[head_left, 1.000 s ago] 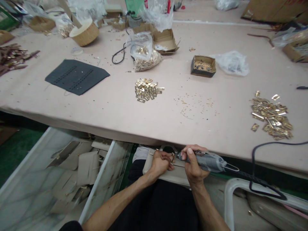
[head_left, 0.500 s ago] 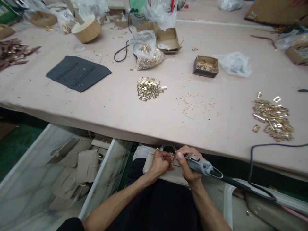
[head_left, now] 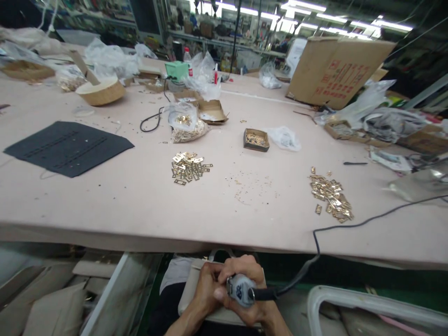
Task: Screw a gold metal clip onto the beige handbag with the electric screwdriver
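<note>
Since a moment ago the grey power driver point(head_left: 241, 291) has swung from lying sideways to standing almost upright, its rear end facing up, and both hands have bunched closer together below the bench point(head_left: 140, 210) edge. The right hand point(head_left: 250, 275) has its grip wrapped fully round the driver's body. The left hand point(head_left: 206, 290) sits tight against it, its grip curled shut; what it pinches is hidden, though it seems to press on the beige leather piece point(head_left: 185, 301) lying across the lap. The driver's black cable point(head_left: 317, 240) trails right and up over the bench edge. On the bench, well away from the hands, lie two heaps of brass plates point(head_left: 189, 166) point(head_left: 331, 198), a dark mat point(head_left: 66, 147) and a small box point(head_left: 256, 139).
</note>
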Demonstrator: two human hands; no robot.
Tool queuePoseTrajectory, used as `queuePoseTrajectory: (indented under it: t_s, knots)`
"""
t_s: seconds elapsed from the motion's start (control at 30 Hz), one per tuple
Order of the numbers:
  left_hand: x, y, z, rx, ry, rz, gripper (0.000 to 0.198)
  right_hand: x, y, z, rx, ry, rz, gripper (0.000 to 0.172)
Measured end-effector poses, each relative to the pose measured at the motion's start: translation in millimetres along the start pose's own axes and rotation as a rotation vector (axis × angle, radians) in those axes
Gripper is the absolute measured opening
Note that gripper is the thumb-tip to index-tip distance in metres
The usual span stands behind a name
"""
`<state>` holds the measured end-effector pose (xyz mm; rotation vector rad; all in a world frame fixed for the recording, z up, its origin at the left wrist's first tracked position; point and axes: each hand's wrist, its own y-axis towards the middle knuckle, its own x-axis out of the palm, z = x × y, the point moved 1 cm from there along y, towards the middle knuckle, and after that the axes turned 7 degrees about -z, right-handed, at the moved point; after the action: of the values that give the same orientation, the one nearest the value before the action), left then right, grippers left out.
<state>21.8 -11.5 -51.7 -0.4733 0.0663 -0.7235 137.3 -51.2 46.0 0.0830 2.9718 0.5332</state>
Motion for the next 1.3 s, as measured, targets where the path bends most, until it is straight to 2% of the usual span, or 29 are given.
queuePoseTrajectory:
  t_s: [0.1,0.2,0.27,0.33,0.43,0.5,0.6,0.7,0.87,1.03,1.3]
  knots:
    - [3.3,2.6,-3.6,0.015,-0.026,-0.005,0.022,-13.0,5.9,-20.7,0.029,0.165,-0.002,0.014]
    - [6.0,7.5,-15.8,-0.082,-0.148,-0.008,0.027,-37.1,20.0,-36.0,0.002,0.314,0.115,0.010]
    - [6.9,10.6,-24.3,-0.107,-0.199,0.019,0.038,-59.8,33.8,-39.3,-0.051,0.372,0.295,0.008]
    - [7.0,12.8,-30.7,-0.109,-0.218,0.032,0.048,-86.8,48.0,-35.9,-0.079,0.434,0.546,0.011]
    - [5.7,14.4,-35.8,-0.119,-0.230,0.032,0.062,-129.4,63.5,-19.8,-0.078,0.560,0.890,0.026]
    - [4.4,14.8,-37.2,-0.120,-0.240,0.020,0.069,-153.9,68.1,-4.7,-0.074,0.610,1.026,0.032]
    - [2.9,16.1,-39.0,-0.120,-0.254,-0.003,0.071,-178.2,67.9,17.8,-0.077,0.597,1.126,0.036]
    - [1.9,18.6,-40.7,-0.130,-0.268,-0.011,0.070,-186.3,65.0,35.1,-0.088,0.575,1.166,0.039]
    - [1.3,23.2,-41.3,-0.142,-0.302,-0.008,0.071,-184.2,62.5,50.1,-0.081,0.577,1.232,0.040]
    - [1.8,24.2,-41.3,-0.156,-0.322,0.015,0.076,-185.0,62.3,52.2,-0.095,0.574,1.295,0.038]
    - [2.8,24.6,-42.9,-0.166,-0.297,0.028,0.074,-183.1,64.1,52.6,-0.099,0.570,1.321,0.037]
